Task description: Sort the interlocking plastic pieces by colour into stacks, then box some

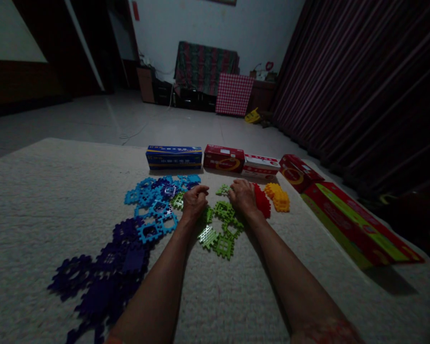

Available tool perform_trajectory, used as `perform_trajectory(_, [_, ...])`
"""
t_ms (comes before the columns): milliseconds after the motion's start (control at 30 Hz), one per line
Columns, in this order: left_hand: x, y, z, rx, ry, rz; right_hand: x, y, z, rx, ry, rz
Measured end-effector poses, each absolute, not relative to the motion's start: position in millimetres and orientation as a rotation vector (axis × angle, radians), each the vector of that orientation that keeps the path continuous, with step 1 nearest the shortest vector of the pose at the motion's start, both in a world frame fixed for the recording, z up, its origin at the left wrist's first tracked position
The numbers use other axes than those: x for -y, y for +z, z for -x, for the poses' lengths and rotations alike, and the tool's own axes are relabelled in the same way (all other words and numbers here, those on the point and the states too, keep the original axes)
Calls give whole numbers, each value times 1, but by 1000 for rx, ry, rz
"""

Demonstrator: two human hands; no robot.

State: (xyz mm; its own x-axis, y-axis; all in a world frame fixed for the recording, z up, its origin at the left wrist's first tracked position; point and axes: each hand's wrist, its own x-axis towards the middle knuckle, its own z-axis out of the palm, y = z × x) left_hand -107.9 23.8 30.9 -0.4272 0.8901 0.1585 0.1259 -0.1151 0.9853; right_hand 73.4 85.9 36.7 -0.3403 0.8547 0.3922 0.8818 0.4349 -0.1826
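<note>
My left hand (194, 200) is curled into a fist on the pale carpet (57, 200), at the left edge of a pile of green interlocking plastic tiles (222, 234). What its fingers hold, if anything, is hidden. My right hand (242, 196) rests knuckles-up on the far end of the green pile, its fingertips pressed down on a small green tile (222, 190). Red tiles (262, 200) lie just right of that hand, with yellow tiles (277, 197) beyond them. Light blue tiles (157, 205) and dark purple tiles (107, 267) spread out to the left.
A row of boxes lines the carpet's far edge: a blue box (174, 156), a red box (224, 158) and a white-and-red box (260, 166). A long red-and-green box (358, 220) lies on the right. Dark curtains (361, 86) hang beyond; covered furniture (206, 69) stands at the back wall.
</note>
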Motion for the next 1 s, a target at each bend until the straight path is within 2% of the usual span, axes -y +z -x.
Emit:
perform_trajectory(100, [-25,29,108,-1560,1608,-1133,-87,43,-75,2307,-92,1592])
perform_trajectory(367, [-28,24,110,-1601,1580,-1234,-86,60,-62,2563,52,1541])
perform_trajectory(733, [-26,27,109,-1631,1500,-1285,-93,53,-67,2398,3,1446])
perform_trajectory(1000, [-25,25,105,-1674,1477,-1416,-40,53,-80,2446,416,1172])
